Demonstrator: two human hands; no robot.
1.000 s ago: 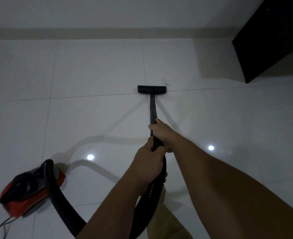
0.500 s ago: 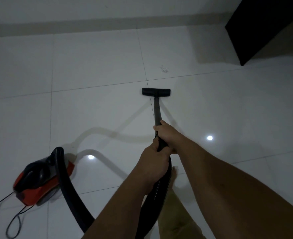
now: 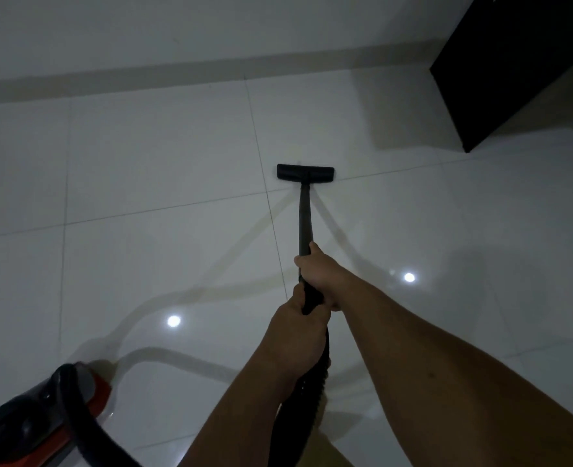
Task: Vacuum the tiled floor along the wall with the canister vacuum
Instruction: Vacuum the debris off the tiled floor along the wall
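- Here my vacuum wand (image 3: 305, 214) runs straight away from me toward the wall (image 3: 177, 32), its long axis nearly upright in the view, with the flat black floor head (image 3: 305, 172) set crosswise at the far end
- The floor head sits flat on the tiled floor (image 3: 143, 163), right on a grout line, well short of the baseboard (image 3: 177, 75)
- I count one wand, one floor head, one ribbed black hose (image 3: 307, 392), one red and black canister (image 3: 39, 423), and two hands
- My right hand (image 3: 317, 271) grips the wand higher up, fingers wrapped round it, thumb side toward the floor head
- My left hand (image 3: 295, 332) grips just behind it, closed round the black handle where the hose begins; the two hands are close together, almost touching
- The floor head lies ahead of both hands, the hose drops below them between my forearms
- The canister sits on the floor at my lower left, well apart from the hands
- A dark cabinet (image 3: 514, 62) stands at the upper right against the wall
- Two bright light spots reflect on the tiles, one to each side of my arms
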